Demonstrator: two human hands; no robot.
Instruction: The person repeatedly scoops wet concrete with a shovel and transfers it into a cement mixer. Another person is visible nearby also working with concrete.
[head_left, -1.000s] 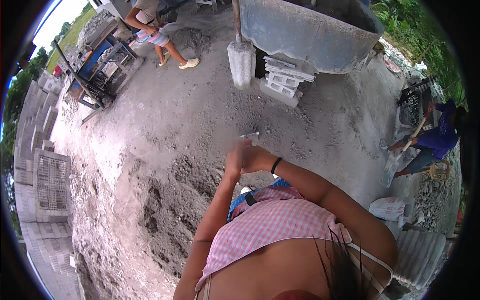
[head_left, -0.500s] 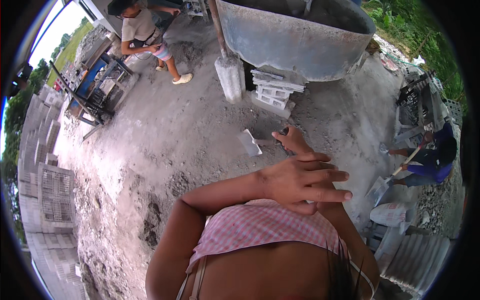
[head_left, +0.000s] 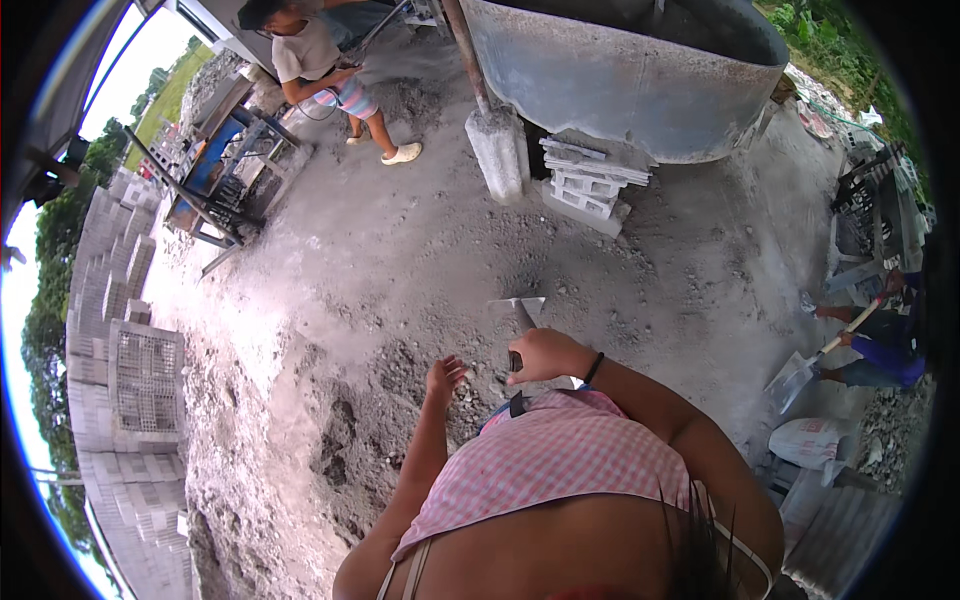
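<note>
My right hand [head_left: 552,356], with a dark band at the wrist, is closed round the dark grip of a shovel [head_left: 524,317]. Its pale metal blade points away from me, with the edge at or just above the grey, gritty ground; contact cannot be made out. My left hand [head_left: 446,374] hangs left of the grip, fingers apart, touching nothing. Beneath and beside it lies loose grey gravelly mix [head_left: 400,385].
Far ahead stands a large round metal tub [head_left: 630,95], with stacked hollow blocks [head_left: 590,190] and a concrete post [head_left: 497,155] beneath. One person [head_left: 320,75] stands far left near a blue machine [head_left: 215,165]; another [head_left: 880,340] shovels at right. Block stacks [head_left: 100,330] line the left.
My left hand has swung from across my right forearm out to the left. My right hand has come nearer and left with the shovel, whose blade has turned from sideways to facing away.
</note>
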